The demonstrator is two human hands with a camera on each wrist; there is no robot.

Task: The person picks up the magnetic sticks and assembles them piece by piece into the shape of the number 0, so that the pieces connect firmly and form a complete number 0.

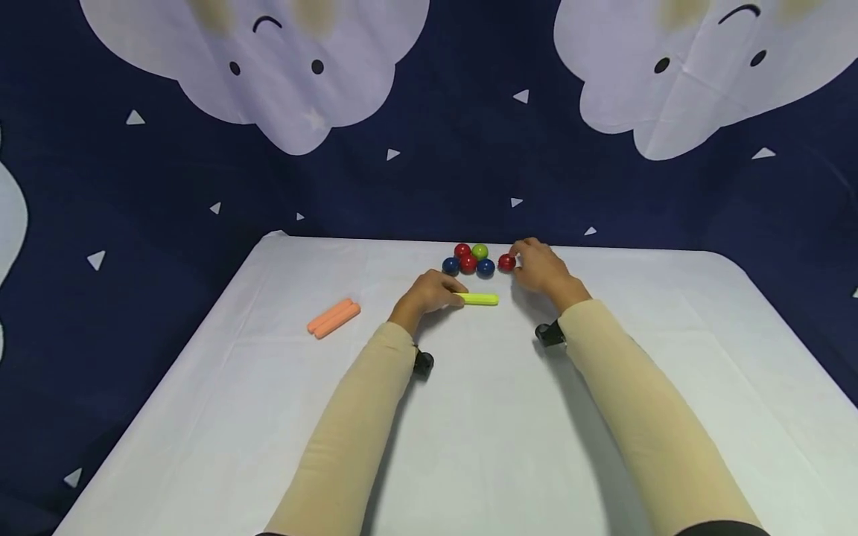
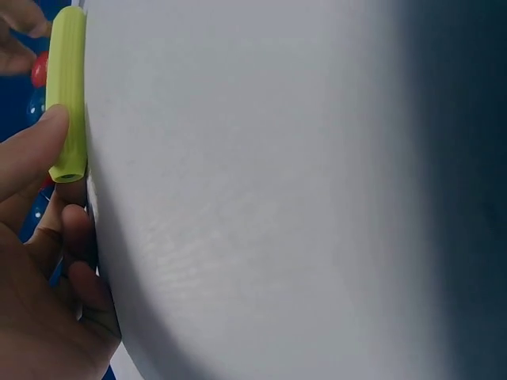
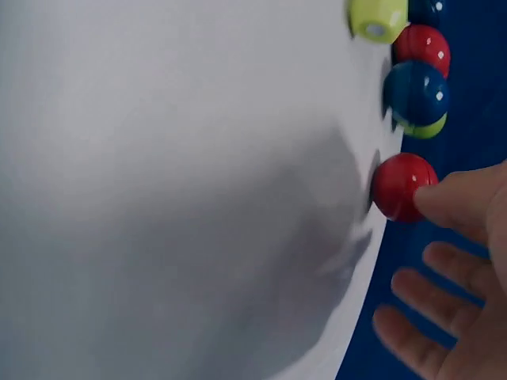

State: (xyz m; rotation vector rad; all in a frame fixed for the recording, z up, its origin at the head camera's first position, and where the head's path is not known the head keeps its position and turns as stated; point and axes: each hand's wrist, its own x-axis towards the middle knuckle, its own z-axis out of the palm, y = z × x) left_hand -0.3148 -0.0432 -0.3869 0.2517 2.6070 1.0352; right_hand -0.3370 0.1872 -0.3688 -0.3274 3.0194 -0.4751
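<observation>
My left hand (image 1: 436, 292) pinches one end of a yellow-green stick (image 1: 481, 299), ribbed lengthwise with a hole in its end, seen close in the left wrist view. The stick lies crosswise in front of a cluster of shiny balls. At the cluster's right, my right hand (image 1: 538, 266) holds a separate red ball (image 1: 506, 263) between thumb and index finger. The right wrist view shows the thumb on this red ball (image 3: 402, 188); the index finger is hidden there. In the cluster are a red ball (image 1: 468, 264), a blue ball (image 1: 485, 268) and a green ball (image 1: 479, 252), among several.
Two orange sticks (image 1: 334, 318) lie side by side at the left of the white-covered table (image 1: 482, 447). A dark blue cloth with clouds (image 1: 456, 112) hangs behind the table's back edge, close beyond the balls.
</observation>
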